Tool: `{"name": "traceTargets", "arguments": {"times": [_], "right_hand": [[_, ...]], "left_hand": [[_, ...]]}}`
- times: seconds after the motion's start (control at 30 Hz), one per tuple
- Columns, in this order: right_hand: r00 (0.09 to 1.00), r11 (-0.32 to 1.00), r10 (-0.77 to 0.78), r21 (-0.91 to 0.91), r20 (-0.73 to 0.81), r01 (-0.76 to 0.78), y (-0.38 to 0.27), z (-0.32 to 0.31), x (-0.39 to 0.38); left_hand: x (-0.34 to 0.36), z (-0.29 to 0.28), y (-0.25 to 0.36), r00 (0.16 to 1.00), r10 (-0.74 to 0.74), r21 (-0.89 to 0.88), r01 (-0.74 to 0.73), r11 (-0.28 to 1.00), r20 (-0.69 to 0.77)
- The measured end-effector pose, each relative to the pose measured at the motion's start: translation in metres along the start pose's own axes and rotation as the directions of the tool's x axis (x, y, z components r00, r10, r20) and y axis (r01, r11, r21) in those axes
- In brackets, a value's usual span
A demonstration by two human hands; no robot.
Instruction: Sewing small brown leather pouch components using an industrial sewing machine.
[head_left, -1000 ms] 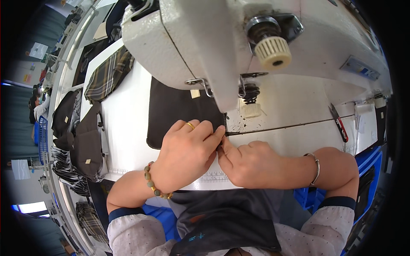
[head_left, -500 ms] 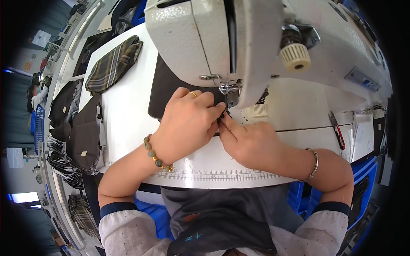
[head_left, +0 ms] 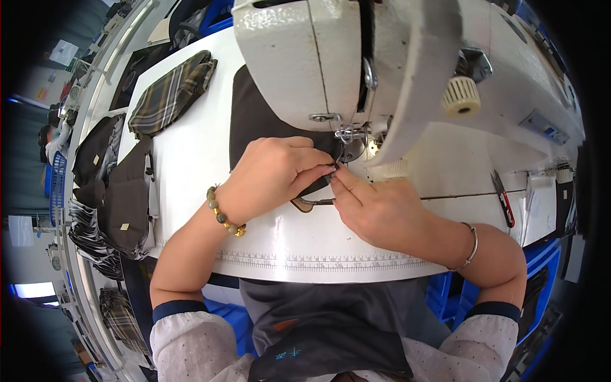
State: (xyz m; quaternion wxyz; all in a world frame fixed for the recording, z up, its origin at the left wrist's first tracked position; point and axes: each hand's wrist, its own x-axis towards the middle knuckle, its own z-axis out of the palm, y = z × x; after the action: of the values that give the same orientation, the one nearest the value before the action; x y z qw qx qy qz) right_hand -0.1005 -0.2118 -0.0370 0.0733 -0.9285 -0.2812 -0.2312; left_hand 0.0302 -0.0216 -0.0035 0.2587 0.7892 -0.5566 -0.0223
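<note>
At the white sewing machine point(head_left: 280, 51), my left hand point(head_left: 273, 172) pinches the edge of a dark fabric piece point(head_left: 254, 108) just in front of the presser foot point(head_left: 350, 140). My right hand point(head_left: 382, 213) is closed on that same edge, its fingertips meeting the left ones beside the needle area. Much of the fabric lies hidden under my left hand and the machine head; a tan-lined corner shows between the hands.
Plaid fabric point(head_left: 168, 95) lies at back left, beside piled dark pieces point(head_left: 121, 210). Red-handled snips point(head_left: 506, 204) lie at right. Blue bins point(head_left: 445, 296) sit below the table. A co-worker point(head_left: 52, 137) is at the far left.
The view has shifted, moving the machine head rightward in the picture. Both hands are higher in frame, and the left fingers have changed their pinch, uncovering a tan-lined corner of the fabric.
</note>
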Motion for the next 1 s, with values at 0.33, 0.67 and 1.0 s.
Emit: {"name": "traceTargets", "arguments": {"times": [0.33,0.67,1.0], "right_hand": [[0.996,0.995,-0.088,-0.045,0.024,0.089,-0.006,-0.005,-0.004],[0.997,0.997,-0.067,0.049,0.032,0.065,-0.009,-0.006,-0.004],[0.999,0.997,-0.044,0.071,0.017,0.043,-0.009,-0.005,-0.003]], "left_hand": [[-0.004,0.007,0.013,0.948,0.313,0.485,-0.252,0.838,-0.048],[-0.006,0.002,0.014,0.958,0.284,0.399,-0.272,0.875,0.032],[-0.005,0.008,0.014,0.948,0.318,0.438,-0.299,0.848,0.03]]}}
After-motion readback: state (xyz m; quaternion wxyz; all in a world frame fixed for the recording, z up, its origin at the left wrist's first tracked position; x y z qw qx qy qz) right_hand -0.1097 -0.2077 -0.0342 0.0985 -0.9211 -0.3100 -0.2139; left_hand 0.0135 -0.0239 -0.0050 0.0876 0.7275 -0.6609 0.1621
